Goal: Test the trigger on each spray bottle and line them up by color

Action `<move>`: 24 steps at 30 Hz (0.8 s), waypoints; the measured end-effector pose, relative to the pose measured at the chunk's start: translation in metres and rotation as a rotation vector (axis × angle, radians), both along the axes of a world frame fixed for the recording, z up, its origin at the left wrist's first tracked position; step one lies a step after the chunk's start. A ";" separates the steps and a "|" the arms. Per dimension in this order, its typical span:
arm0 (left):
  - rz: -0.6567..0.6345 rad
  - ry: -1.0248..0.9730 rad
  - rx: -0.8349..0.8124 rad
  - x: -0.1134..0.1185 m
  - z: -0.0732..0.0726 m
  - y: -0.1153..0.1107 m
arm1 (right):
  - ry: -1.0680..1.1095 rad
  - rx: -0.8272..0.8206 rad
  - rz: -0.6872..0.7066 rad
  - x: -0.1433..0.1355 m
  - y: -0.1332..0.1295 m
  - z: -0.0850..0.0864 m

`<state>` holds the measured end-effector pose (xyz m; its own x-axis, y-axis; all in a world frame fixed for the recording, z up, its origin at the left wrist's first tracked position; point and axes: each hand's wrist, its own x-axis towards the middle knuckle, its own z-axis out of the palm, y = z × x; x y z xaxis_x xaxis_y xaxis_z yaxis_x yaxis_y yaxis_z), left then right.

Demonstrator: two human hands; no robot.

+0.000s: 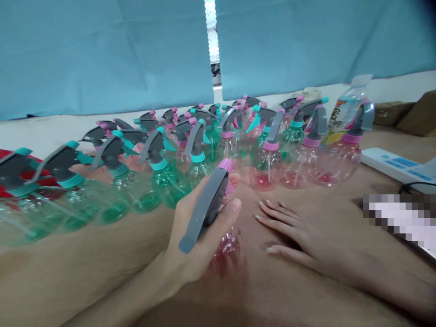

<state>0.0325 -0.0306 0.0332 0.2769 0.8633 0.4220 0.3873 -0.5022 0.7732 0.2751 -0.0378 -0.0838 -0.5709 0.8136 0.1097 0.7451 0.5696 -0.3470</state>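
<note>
My left hand [192,236] is wrapped round the neck of a pink spray bottle [229,247], just under its grey trigger head. The pink nozzle points away from me, and the bottle's lower part shows below my fingers. My right hand [289,227] lies palm down on the wooden table [112,268], fingers stretched out, holding nothing. Just beyond its fingertips stands a clear pink spray bottle [265,170] with a pink collar. Left of my left hand is a row of green spray bottles, the nearest one [170,181] with a turquoise collar.
Many more pink and green spray bottles crowd the back of the table. At the right are a labelled drink bottle [347,109], a white power strip [398,165], a blurred-out phone-like object [405,225] and a cardboard box [420,113]. A blue sheet [102,54] hangs behind.
</note>
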 end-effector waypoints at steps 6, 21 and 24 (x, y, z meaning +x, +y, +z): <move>0.025 0.011 0.031 0.003 0.000 0.000 | 0.010 -0.023 -0.001 -0.002 0.000 0.003; 0.103 -0.005 0.044 0.005 0.001 -0.001 | 0.032 -0.013 -0.006 -0.001 0.001 0.000; 0.065 -0.027 0.013 0.005 0.002 -0.001 | 0.011 -0.026 -0.003 -0.002 0.001 0.001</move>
<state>0.0372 -0.0319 0.0352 0.2084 0.8735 0.4400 0.3987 -0.4867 0.7773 0.2734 -0.0368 -0.0827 -0.5670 0.8182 0.0949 0.7432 0.5579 -0.3692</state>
